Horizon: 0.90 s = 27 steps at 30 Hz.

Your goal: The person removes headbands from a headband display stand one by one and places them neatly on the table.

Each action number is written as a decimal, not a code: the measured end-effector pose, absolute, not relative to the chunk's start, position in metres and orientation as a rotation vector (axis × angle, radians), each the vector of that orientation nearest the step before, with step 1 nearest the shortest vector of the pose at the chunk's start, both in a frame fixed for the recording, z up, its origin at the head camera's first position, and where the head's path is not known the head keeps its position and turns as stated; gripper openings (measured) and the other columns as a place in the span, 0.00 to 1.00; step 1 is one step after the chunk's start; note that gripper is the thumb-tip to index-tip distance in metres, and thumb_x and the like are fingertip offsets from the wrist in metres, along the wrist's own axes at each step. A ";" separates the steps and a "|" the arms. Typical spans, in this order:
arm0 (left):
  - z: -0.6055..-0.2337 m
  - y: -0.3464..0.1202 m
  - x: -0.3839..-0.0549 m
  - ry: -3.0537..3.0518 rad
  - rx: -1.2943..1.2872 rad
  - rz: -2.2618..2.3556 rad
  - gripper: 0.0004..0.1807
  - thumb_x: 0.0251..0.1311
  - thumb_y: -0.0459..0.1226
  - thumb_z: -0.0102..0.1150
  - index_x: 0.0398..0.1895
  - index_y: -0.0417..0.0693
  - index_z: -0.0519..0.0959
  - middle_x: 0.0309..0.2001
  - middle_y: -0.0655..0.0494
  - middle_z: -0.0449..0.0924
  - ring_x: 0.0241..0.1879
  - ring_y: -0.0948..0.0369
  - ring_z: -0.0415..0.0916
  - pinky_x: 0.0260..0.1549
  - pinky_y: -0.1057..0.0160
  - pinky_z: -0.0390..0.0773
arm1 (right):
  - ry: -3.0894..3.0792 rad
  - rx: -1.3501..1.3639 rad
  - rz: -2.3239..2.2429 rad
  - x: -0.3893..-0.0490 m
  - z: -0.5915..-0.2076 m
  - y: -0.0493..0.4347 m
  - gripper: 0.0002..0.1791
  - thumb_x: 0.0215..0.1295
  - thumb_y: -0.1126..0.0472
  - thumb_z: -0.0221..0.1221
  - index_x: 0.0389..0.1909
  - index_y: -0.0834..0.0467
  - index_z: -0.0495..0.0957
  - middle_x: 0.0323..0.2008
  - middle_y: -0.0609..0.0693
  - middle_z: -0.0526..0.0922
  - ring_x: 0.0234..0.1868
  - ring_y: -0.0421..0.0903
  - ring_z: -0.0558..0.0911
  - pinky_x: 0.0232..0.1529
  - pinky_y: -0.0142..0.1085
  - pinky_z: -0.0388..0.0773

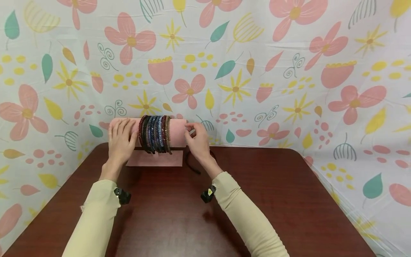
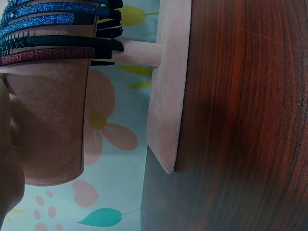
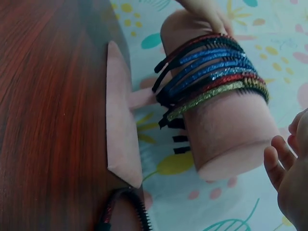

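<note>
A padded pink roll (image 1: 177, 132) on a stand carries several glittery headbands (image 1: 155, 134) in black, blue, red and gold, side by side around its middle. My left hand (image 1: 120, 136) rests over the roll's left end, fingers laid across the top, its thumb side near the outermost band. At the opposite end is my right hand (image 1: 198, 141), its fingers loosely bent beside the roll's edge. Nothing shows between those fingers in the right wrist view. Another dark headband (image 3: 110, 206) with comb teeth lies on the table, below the right hand.
The stand's flat pink base (image 1: 154, 159) sits near the back edge of the dark wooden table (image 1: 167, 214). Right behind it hangs a white cloth (image 1: 205, 43) with a flower print. A small black camera is strapped to each wrist.
</note>
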<state>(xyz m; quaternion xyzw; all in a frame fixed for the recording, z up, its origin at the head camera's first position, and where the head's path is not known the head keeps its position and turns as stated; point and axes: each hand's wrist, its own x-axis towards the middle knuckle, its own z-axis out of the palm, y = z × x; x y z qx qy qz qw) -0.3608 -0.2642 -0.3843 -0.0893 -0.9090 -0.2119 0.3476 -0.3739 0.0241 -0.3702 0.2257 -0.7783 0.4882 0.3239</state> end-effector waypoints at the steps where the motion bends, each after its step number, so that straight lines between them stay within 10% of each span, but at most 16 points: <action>1: -0.384 -0.264 -0.361 -2.359 -0.231 -0.547 0.26 0.76 0.48 0.38 0.72 0.48 0.64 0.73 0.44 0.59 0.75 0.46 0.47 0.76 0.44 0.32 | -2.037 0.601 1.277 -0.372 -0.369 0.023 0.10 0.66 0.66 0.60 0.47 0.58 0.81 0.38 0.52 0.80 0.25 0.44 0.78 0.25 0.30 0.77; 27: -0.384 -0.263 -0.360 -2.322 -0.240 -0.562 0.26 0.76 0.48 0.40 0.70 0.47 0.65 0.72 0.44 0.61 0.75 0.45 0.48 0.76 0.43 0.33 | -2.062 0.821 1.089 -0.356 -0.353 -0.006 0.13 0.64 0.66 0.61 0.49 0.61 0.79 0.39 0.53 0.82 0.30 0.44 0.79 0.32 0.30 0.78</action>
